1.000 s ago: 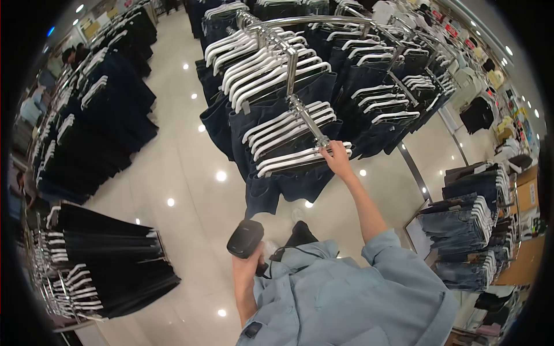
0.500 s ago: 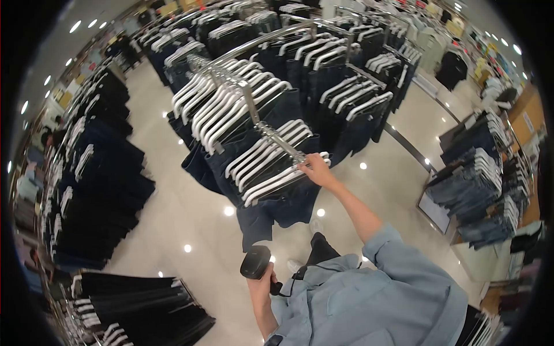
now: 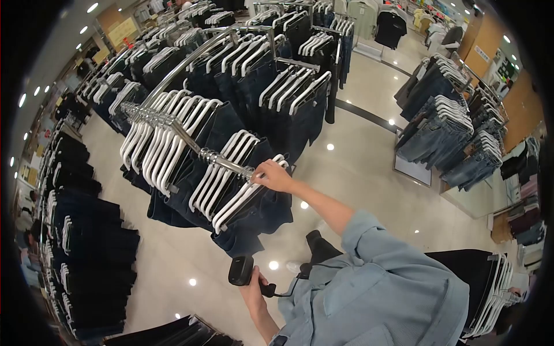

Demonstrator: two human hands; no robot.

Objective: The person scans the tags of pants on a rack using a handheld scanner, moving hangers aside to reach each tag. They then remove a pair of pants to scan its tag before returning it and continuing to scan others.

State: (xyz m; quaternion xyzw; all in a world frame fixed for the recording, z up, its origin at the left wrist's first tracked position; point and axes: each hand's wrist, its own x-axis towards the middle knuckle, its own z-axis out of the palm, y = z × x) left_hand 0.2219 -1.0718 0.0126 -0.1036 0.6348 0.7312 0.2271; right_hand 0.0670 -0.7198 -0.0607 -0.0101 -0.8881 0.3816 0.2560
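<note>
My left hand [image 3: 253,293] is wrapped round the handle of a black handheld barcode scanner [image 3: 240,270], with a cord running from it towards my body. My right hand [image 3: 273,176] reaches out to the near end of a metal rail [image 3: 228,165]. Its fingers are closed on a hanger hook there; the exact grip is partly hidden. Under that hand hang white hangers [image 3: 234,206] with dark jeans [image 3: 241,239] on them. More white hangers [image 3: 222,176] hang just farther along the same rail.
Racks of dark trousers [image 3: 101,248] line the left side. Farther racks of jeans [image 3: 294,106] stand behind the near rail, and others [image 3: 438,132] to the right. Dark garments on hangers [image 3: 487,294] hang close at lower right. The pale shiny floor [image 3: 346,173] runs between them.
The view has swung right, so the rack sits farther left. My right hand stays at the rail's end by the hangers, and my left hand keeps the scanner low.
</note>
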